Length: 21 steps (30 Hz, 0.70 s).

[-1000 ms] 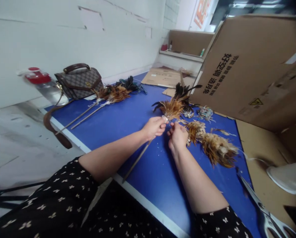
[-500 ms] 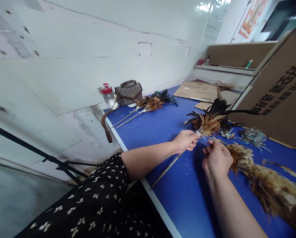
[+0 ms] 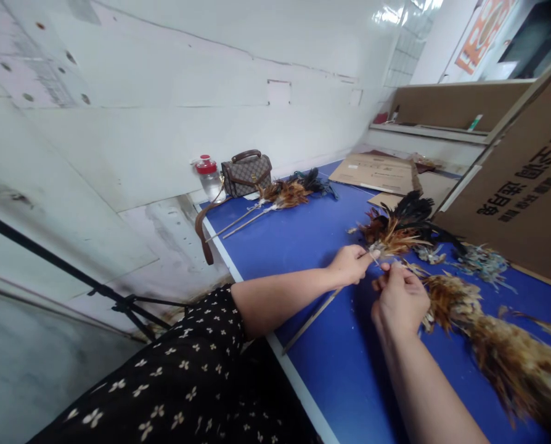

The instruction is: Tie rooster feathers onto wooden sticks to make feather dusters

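My left hand (image 3: pixel 351 265) is closed around the neck of a feather duster (image 3: pixel 386 231), just below its brown and black feathers. The duster's thin stick (image 3: pixel 310 322) slants down toward the table's near edge. Close by on the right, my right hand (image 3: pixel 402 299) pinches a white thread (image 3: pixel 375 261) that runs to the bound base of the feathers. Beside that hand lies a long strip of tan and brown feathers (image 3: pixel 492 333). Small bluish-grey feather scraps (image 3: pixel 481 262) rest beyond it.
Two finished-looking dusters (image 3: pixel 287 196) lie farther back on the blue table (image 3: pixel 266 246), near a patterned handbag (image 3: pixel 246 176) and a red-capped bottle (image 3: pixel 209 179). Cardboard sheets (image 3: pixel 377 172) lie at the back. A large printed carton (image 3: pixel 520 185) stands on the right. A black tripod (image 3: pixel 118 302) is at left.
My right hand has drawn a little closer to the duster's neck, and the visible thread is shorter. The duster's feathers have turned slightly. The whole view has shifted a little.
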### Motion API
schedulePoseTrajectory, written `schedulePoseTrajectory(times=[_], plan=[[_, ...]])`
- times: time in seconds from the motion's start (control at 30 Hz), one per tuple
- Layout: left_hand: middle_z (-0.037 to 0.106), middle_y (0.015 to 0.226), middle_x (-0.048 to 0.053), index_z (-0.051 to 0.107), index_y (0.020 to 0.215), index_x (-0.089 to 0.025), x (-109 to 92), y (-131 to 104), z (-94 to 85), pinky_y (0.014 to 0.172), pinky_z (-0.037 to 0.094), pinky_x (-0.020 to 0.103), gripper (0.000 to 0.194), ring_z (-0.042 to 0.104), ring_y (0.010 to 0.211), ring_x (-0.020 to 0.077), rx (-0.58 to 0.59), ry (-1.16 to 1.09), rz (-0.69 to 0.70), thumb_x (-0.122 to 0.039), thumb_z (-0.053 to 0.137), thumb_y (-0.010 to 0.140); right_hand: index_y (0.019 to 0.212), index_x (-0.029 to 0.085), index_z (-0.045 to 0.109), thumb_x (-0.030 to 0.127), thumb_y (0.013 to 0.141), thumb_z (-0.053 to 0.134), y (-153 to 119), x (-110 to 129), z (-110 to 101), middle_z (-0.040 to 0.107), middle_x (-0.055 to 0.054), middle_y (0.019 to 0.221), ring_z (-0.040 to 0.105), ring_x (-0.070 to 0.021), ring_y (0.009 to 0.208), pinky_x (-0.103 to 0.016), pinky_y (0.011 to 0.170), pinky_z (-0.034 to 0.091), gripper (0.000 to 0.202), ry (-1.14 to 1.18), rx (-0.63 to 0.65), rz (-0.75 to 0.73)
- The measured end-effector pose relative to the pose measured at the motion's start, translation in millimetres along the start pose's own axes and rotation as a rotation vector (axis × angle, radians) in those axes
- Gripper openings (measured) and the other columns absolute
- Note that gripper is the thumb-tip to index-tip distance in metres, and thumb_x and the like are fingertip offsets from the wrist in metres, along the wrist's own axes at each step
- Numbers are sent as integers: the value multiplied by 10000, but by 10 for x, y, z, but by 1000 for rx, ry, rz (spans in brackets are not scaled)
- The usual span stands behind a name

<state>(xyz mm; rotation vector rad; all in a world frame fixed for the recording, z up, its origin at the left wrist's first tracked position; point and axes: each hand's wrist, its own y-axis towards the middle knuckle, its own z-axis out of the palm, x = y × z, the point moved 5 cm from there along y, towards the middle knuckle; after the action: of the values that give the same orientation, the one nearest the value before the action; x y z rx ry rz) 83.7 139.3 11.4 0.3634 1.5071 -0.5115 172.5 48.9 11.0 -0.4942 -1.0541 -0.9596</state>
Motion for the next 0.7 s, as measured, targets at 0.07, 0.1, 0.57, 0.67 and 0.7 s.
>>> schedulePoseTrajectory(times=[0.07, 0.1, 0.57, 0.67, 0.7], plan=[[513, 661, -82, 573, 906, -216, 22, -33, 41, 487, 315, 180, 521, 431, 500, 64, 9, -33, -23, -689, 725, 1061, 844, 218, 631, 584, 802, 978, 75, -82, -37, 762, -13, 805, 436, -65, 470, -236, 421, 424, 506, 1, -22, 62], [513, 671, -80, 578, 909, -212, 26, -53, 67, 486, 306, 175, 517, 421, 501, 61, 20, -48, -32, -686, 700, 1077, 843, 212, 643, 563, 815, 968, 108, -127, -57, 747, -6, 782, 437, -66, 466, -233, 418, 428, 479, -3, -30, 95], [498, 705, -70, 578, 946, -208, -36, -187, 206, 463, 215, 175, 401, 347, 447, 44, 73, -170, -164, -523, 518, 1186, 804, 197, 649, 464, 709, 1046, 323, -401, -229, 675, 22, 645, 584, -129, 460, -213, 375, 430, 487, -65, -10, 323], [502, 696, -69, 593, 923, -199, -73, -221, 214, 447, 193, 180, 363, 324, 429, 36, 99, -217, -175, -462, 545, 1168, 827, 177, 692, 363, 705, 1008, 371, -429, -242, 694, -3, 652, 614, -151, 462, -228, 383, 463, 387, -61, 91, 367], [506, 690, -67, 599, 909, -195, -92, -235, 217, 440, 189, 182, 331, 328, 424, 36, 116, -230, -177, -419, 566, 1151, 827, 169, 703, 323, 700, 995, 389, -431, -246, 697, -10, 654, 620, -153, 463, -224, 383, 461, 354, -57, 137, 379]])
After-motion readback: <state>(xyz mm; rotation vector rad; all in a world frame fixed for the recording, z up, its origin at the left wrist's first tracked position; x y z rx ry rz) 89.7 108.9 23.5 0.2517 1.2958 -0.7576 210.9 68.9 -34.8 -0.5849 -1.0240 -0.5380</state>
